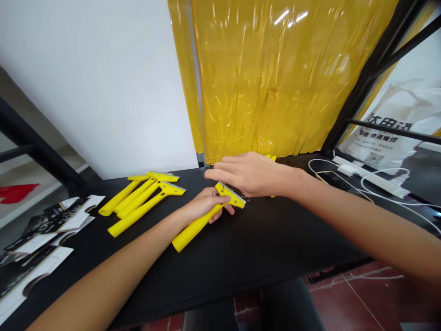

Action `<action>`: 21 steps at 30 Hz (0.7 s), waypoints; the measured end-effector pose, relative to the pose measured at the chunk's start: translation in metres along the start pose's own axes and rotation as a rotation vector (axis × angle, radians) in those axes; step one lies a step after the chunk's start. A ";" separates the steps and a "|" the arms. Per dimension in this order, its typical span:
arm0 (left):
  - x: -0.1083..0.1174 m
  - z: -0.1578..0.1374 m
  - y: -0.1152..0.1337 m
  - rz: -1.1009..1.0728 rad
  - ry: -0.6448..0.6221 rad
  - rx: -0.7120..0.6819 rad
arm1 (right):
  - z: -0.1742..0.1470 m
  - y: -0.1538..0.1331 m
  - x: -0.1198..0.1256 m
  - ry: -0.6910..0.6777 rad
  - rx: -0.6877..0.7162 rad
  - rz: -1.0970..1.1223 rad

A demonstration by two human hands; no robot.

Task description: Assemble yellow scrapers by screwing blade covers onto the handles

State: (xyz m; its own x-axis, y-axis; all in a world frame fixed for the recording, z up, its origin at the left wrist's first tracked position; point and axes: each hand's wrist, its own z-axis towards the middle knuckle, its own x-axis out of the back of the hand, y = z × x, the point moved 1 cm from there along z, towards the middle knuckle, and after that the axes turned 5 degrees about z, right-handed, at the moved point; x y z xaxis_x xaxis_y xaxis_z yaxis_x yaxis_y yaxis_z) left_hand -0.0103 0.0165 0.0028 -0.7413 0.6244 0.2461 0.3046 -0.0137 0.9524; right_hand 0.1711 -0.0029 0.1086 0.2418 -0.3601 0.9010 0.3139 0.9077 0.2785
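This looks like a small workshop or packing station: a black workbench [275, 243] inside a black metal frame [363, 76], backed by yellow plastic sheeting [275, 78], with several yellow scrapers [137, 214], printed card sleeves [51, 263], a white power strip [386, 183] and red floor tiles [365, 299].

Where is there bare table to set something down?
Widest: black table right of the held scraper, this side of the right forearm. Smaller: between printed cards and left forearm. Crowded: left, with loose scrapers and those cards; back right, by the power strip.
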 end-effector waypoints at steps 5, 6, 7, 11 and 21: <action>-0.007 -0.004 0.005 -0.033 0.023 -0.007 | -0.003 -0.001 -0.016 0.190 -0.286 0.358; -0.008 -0.005 0.006 -0.036 0.035 0.000 | -0.005 -0.002 -0.023 0.250 -0.324 0.415; -0.009 -0.005 0.007 -0.044 0.048 0.000 | -0.007 -0.004 -0.031 0.325 -0.364 0.471; -0.011 -0.004 0.005 -0.089 0.071 -0.035 | -0.014 -0.008 -0.056 0.722 -0.498 0.841; -0.009 -0.003 0.004 -0.073 0.008 -0.052 | -0.013 -0.018 -0.073 0.700 -0.402 1.768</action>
State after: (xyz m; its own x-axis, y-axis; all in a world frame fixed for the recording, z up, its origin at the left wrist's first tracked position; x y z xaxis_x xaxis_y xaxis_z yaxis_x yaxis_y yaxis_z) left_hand -0.0041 0.0082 0.0046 -0.7651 0.6191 0.1772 0.2183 -0.0095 0.9758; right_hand 0.1599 0.0037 0.0337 0.7038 0.6593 -0.2645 -0.5218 0.2271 -0.8223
